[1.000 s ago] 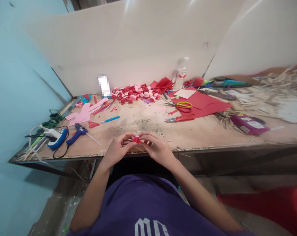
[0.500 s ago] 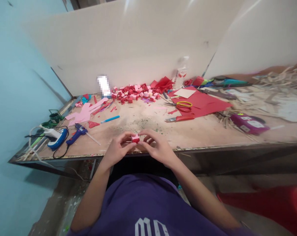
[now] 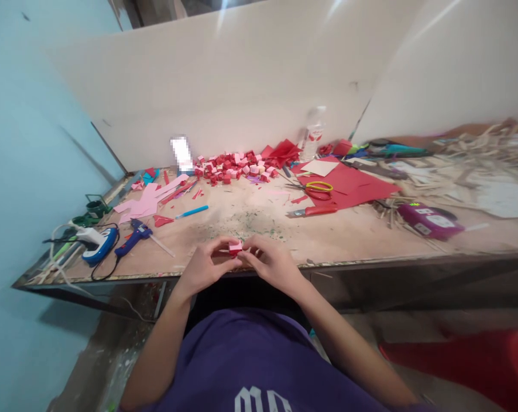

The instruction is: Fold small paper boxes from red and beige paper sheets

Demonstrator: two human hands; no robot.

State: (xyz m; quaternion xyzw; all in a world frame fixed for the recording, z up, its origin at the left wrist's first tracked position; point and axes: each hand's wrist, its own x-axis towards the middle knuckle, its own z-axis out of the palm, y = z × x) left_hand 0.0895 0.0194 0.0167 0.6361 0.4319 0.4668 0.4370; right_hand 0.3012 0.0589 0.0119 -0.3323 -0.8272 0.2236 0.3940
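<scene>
Between my two hands, near the table's front edge, is a small red and pink paper cube (image 3: 235, 247). My left hand (image 3: 208, 264) pinches it from the left side with thumb and fingers. From the right, my right hand (image 3: 268, 262) has its thumb and fingertips closed on the cube's other side. Fingers hide part of the cube's lower faces. Behind the hands, a pile of similar red and pink cubes (image 3: 230, 167) lies along the back board.
A glue gun (image 3: 134, 237) and a blue power strip (image 3: 99, 246) lie at left. A blue pen (image 3: 192, 212), pink paper (image 3: 149, 200), yellow-and-red scissors (image 3: 319, 190), a red-handled cutter (image 3: 314, 210), red paper (image 3: 357, 186), a bottle (image 3: 312, 137) and a purple box (image 3: 430, 220) are spread about.
The fingers have shifted around the cube and it has turned, now showing a broad pink top face. The whole view has moved slightly.
</scene>
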